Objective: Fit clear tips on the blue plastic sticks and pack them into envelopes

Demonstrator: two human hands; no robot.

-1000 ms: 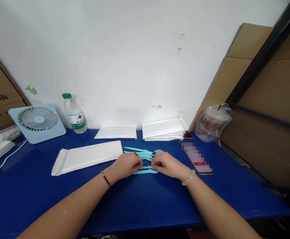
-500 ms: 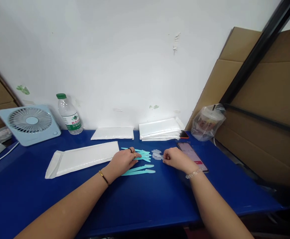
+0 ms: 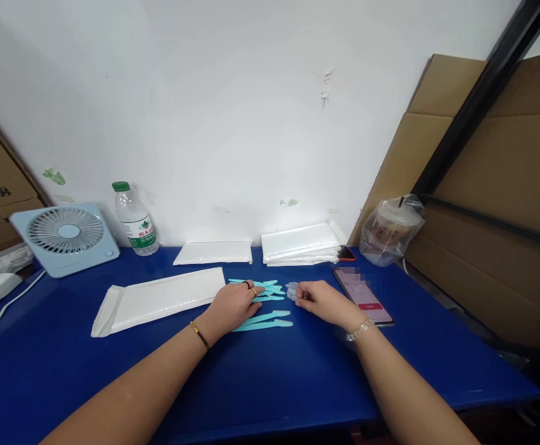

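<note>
The left hand [image 3: 233,303] curls loosely at the sticks [image 3: 274,289] piled on the desk [image 3: 270,383], the right hand [image 3: 320,301] bunches at the caps [image 3: 291,292], either hold impossible to tell, and one careless drag could scatter both!

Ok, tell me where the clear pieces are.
In the head view, just right of centre, the clear pieces lie between the teal sticks and the right hand.

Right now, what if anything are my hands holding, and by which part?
Can't tell: the left hand is over the turquoise sticks, the right hand at the clear pieces; any grip is hidden.
</note>
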